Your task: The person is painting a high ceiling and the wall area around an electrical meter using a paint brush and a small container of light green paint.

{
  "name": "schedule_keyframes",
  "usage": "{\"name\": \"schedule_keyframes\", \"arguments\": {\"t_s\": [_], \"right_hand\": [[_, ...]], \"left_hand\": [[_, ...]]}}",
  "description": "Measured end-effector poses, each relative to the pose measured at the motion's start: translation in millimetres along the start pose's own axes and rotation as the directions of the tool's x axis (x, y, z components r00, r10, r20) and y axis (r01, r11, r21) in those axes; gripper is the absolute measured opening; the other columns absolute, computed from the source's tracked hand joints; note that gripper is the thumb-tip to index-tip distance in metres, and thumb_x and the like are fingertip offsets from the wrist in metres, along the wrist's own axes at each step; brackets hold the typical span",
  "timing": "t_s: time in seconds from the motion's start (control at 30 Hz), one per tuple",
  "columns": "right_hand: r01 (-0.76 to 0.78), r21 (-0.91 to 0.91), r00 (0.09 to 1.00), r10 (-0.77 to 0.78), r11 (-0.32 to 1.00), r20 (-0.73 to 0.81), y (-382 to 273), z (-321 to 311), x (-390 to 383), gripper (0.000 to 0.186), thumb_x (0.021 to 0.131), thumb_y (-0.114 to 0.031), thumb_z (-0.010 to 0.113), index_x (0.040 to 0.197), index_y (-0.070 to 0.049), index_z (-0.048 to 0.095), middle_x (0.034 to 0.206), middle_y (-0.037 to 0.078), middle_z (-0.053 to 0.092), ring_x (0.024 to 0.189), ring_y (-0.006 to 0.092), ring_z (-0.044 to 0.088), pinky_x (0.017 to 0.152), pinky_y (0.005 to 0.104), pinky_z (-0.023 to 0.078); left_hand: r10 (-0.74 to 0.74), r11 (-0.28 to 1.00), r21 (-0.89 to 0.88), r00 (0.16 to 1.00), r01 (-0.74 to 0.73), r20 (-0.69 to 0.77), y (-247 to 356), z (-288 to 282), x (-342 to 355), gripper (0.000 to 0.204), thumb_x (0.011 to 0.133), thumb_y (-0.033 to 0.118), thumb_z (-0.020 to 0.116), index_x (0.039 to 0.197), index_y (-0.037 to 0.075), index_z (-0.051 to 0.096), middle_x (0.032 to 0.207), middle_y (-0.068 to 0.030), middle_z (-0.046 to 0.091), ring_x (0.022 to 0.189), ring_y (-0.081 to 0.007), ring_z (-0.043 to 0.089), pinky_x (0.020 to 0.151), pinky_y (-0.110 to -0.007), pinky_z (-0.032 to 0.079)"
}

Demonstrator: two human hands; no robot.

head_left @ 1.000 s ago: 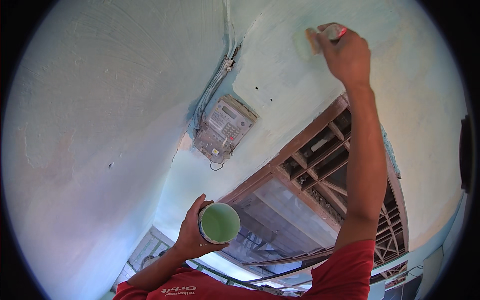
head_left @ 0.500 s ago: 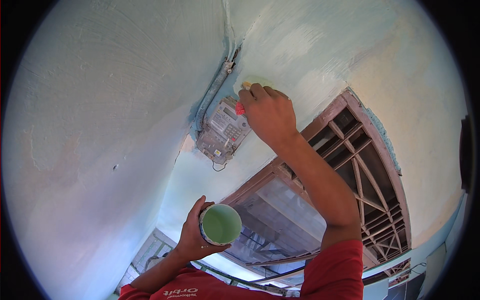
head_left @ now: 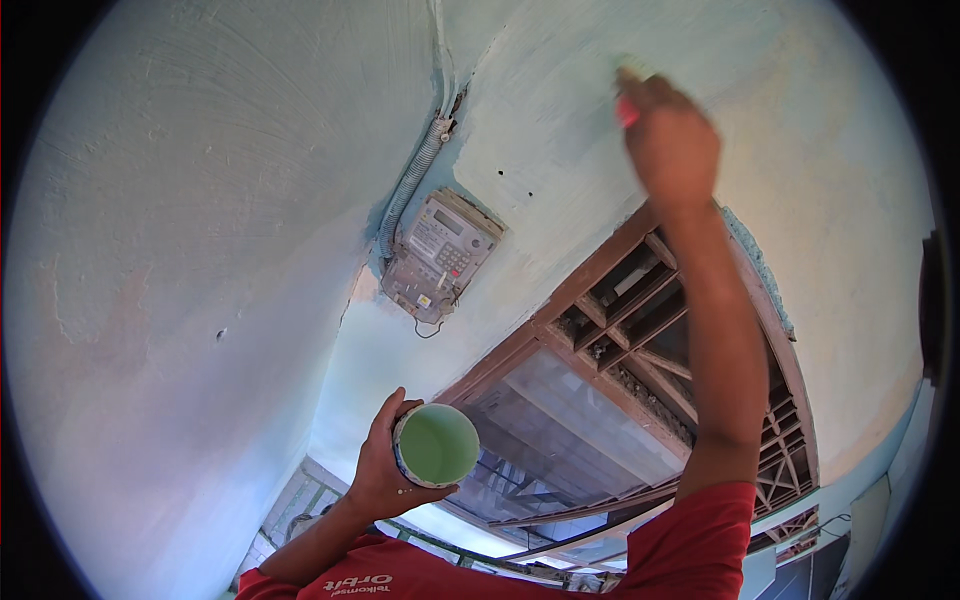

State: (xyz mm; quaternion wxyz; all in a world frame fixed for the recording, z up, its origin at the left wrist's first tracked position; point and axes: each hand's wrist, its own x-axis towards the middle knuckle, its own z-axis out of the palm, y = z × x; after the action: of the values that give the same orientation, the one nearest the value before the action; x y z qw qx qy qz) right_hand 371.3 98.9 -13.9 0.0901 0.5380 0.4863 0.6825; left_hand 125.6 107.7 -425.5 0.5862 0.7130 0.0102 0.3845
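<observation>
My left hand (head_left: pixel 382 460) grips a cup of pale green paint (head_left: pixel 436 446), its open top facing me, at the lower middle. My right hand (head_left: pixel 670 145) is raised high on the right, closed round a paintbrush (head_left: pixel 628 110) with a red part showing. The brush's head is mostly hidden by my fingers and blurred, against the patchy pale blue-green wall (head_left: pixel 560 110). Left of that hand a grey electricity meter (head_left: pixel 437 255) is fixed to the wall.
A ridged conduit (head_left: pixel 410 180) and cables run up the inside corner beside a plain wall (head_left: pixel 180 250). A brown wooden window frame (head_left: pixel 580 305) with a slatted vent and glass fills the lower right, behind my right forearm. A railing (head_left: pixel 305 500) shows at the bottom.
My right hand with the brush swung down-left to just above the meter half a second ago, and is now back up to the right. My left hand and cup stay nearly still.
</observation>
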Motion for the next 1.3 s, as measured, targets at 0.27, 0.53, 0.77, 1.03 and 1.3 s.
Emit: {"name": "schedule_keyframes", "arguments": {"t_s": [0.27,0.53,0.77,1.03,1.3], "right_hand": [[0.064,0.351,0.957,-0.157,0.934,0.245,-112.0,-11.5,-85.9,0.022,0.083,-0.008,0.073,0.105,-0.010,0.075,0.095,0.007,0.069,0.081,0.0263,0.073,0.067,0.0352,0.062],[-0.417,0.444,0.908,0.381,0.793,0.173,9.5,-21.0,-0.7,0.012,0.095,-0.023,0.073,0.102,-0.015,0.079,0.089,0.012,0.078,0.082,0.0337,0.075,0.077,0.0399,0.060],[-0.110,0.083,0.993,0.112,0.991,-0.024,-5.8,-9.4,-17.3,0.030,0.085,-0.011,0.070,0.114,-0.016,0.076,0.102,0.006,0.070,0.088,0.0256,0.072,0.067,0.0414,0.062],[-0.098,0.470,0.986,0.020,0.877,0.168,-113.0,-18.3,-68.9,0.011,0.080,-0.009,0.073,0.090,-0.011,0.070,0.087,0.006,0.064,0.077,0.0240,0.071,0.061,0.0358,0.059],[-0.329,0.554,0.924,0.142,0.765,0.354,-63.4,22.8,1.4,0.019,0.092,-0.030,0.075,0.105,-0.016,0.077,0.093,0.015,0.075,0.086,0.0408,0.073,0.077,0.0497,0.059]], "left_hand": [[-0.022,0.998,-0.059,1.000,0.021,-0.013,5.8,-0.6,-5.3,0.138,0.059,0.029,0.104,0.161,-0.003,0.016,0.145,-0.0243,0.053,0.134,-0.0372,0.058,0.112,-0.046,0.047],[-0.028,1.000,0.002,0.999,0.028,0.041,7.2,2.6,-5.3,0.147,0.058,0.024,0.106,0.164,0.005,0.005,0.143,-0.0227,0.049,0.132,-0.0354,0.057,0.110,-0.048,0.048],[-0.006,0.998,-0.060,1.000,0.006,-0.008,8.7,8.4,-4.8,0.136,0.061,0.027,0.103,0.161,-0.004,0.016,0.144,-0.0236,0.054,0.134,-0.0364,0.058,0.112,-0.046,0.047],[0.004,0.999,-0.043,1.000,-0.004,-0.003,7.3,2.3,-4.3,0.136,0.061,0.026,0.103,0.160,-0.003,0.017,0.144,-0.0246,0.054,0.134,-0.0377,0.058,0.112,-0.047,0.047],[0.008,0.999,-0.050,1.000,-0.009,-0.014,5.5,8.2,-1.1,0.136,0.060,0.026,0.104,0.161,-0.002,0.016,0.144,-0.0245,0.054,0.133,-0.0376,0.059,0.112,-0.046,0.047]]}}
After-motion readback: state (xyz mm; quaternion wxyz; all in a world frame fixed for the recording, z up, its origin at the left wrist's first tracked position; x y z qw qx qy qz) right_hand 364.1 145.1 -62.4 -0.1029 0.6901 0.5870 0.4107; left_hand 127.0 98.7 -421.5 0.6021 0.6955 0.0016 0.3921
